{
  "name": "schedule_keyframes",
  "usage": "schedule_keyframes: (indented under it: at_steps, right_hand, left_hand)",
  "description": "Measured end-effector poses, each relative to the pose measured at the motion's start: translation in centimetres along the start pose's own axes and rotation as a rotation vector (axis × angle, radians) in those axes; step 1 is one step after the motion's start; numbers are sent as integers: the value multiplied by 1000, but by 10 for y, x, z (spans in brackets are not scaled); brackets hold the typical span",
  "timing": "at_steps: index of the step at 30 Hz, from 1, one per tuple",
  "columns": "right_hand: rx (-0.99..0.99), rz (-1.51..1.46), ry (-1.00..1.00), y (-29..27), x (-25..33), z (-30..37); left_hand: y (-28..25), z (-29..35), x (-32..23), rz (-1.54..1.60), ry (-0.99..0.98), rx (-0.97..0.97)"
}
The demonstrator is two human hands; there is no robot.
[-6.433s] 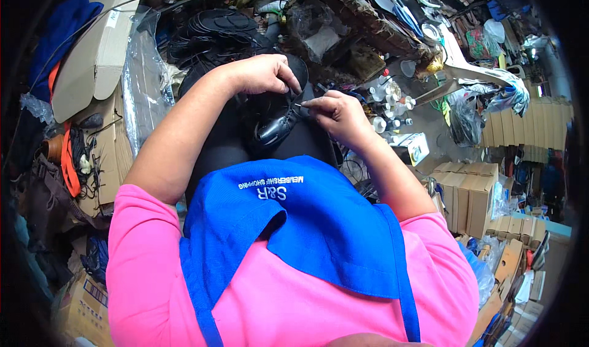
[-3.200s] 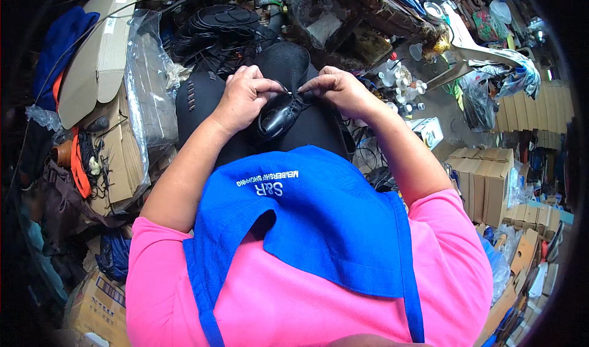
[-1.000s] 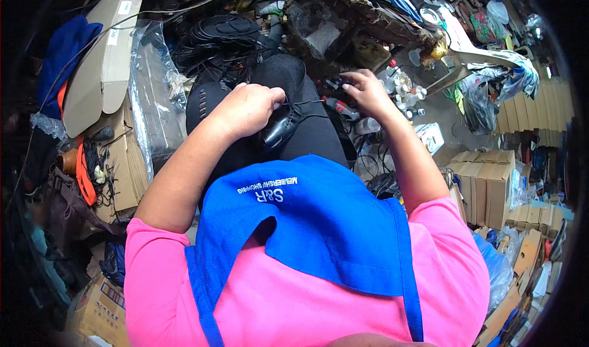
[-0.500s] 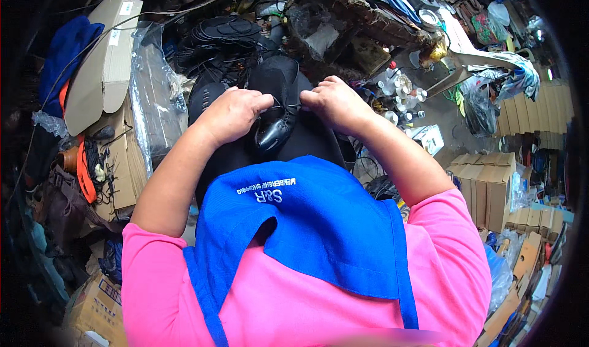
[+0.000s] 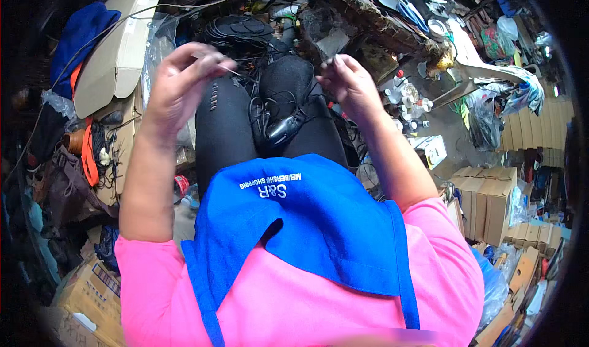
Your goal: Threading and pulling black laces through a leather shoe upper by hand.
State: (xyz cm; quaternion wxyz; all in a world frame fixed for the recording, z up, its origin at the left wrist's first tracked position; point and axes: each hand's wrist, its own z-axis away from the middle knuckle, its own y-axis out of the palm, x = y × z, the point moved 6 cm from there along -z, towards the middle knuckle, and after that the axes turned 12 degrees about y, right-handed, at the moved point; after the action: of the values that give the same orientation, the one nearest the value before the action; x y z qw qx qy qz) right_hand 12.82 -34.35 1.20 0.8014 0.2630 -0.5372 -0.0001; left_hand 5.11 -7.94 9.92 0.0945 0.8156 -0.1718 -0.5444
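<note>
A black shoe (image 5: pixel 283 131) lies between my thighs, its shiny toe pointing toward me. Loops of black thread (image 5: pixel 261 111) hang about its upper. My left hand (image 5: pixel 187 80) is raised to the left of the shoe, blurred by motion. Its fingers are pinched on a thin, pale, needle-like piece (image 5: pixel 230 70), with dark thread trailing toward the shoe. To the shoe's right, my right hand (image 5: pixel 351 84) is raised too, its fingers closed together. Black thread seems to run from these fingers down to the shoe; the pinch itself is partly hidden.
A coil of black cord (image 5: pixel 239 31) lies beyond my knees. Cardboard (image 5: pixel 116 58) leans at the left. Several small bottles (image 5: pixel 411 104) stand at the right, below a cluttered bench (image 5: pixel 392 25). Flattened boxes (image 5: pixel 488 187) are stacked farther right.
Both hands have moved up and apart from the shoe, the left one farther, drawing black thread outward. The shoe has turned slightly, its toe shifting right.
</note>
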Motion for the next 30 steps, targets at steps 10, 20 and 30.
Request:
schedule_keyframes:
  at_steps: [10, 20, 30]
  right_hand:
    - [204, 1220, -203, -4, -14, 49]
    - [-885, 1326, 192, -378, 20, 191]
    - [-175, 1514, 172, -167, -26, 73]
  left_hand:
    - [-10, 39, 2, -1415, -33, 587]
    - [-365, 118, -375, -2352, -168, -270]
    - [0, 10, -36, -1429, 116, 283]
